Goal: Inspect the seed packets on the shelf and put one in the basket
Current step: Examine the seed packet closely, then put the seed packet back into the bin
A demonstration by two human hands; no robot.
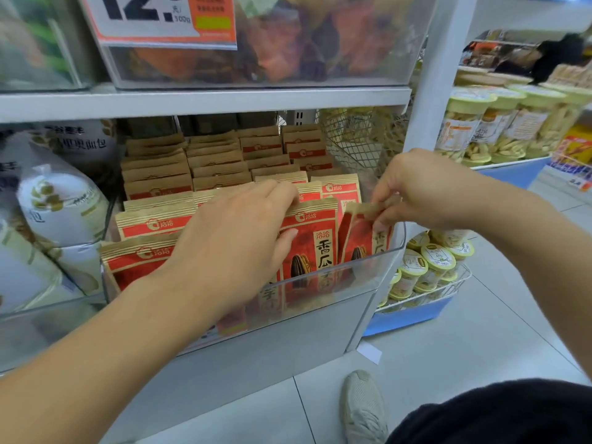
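Left hand (237, 238): fingers straight, resting on the front seed packets (309, 238).
Right hand (413, 190): grip pinches upright corner packet (362, 232) at the clear bin (378, 270)'s right edge; lift straight up.

Left hand (237, 238) reaches forward flat; right hand (413, 190) pinches.

My seed packets (309, 241) are kraft brown with red panels and black striped seeds, white bags (61, 200) at nine o'clock, pale-yellow-lidded jars (480, 123) at two.
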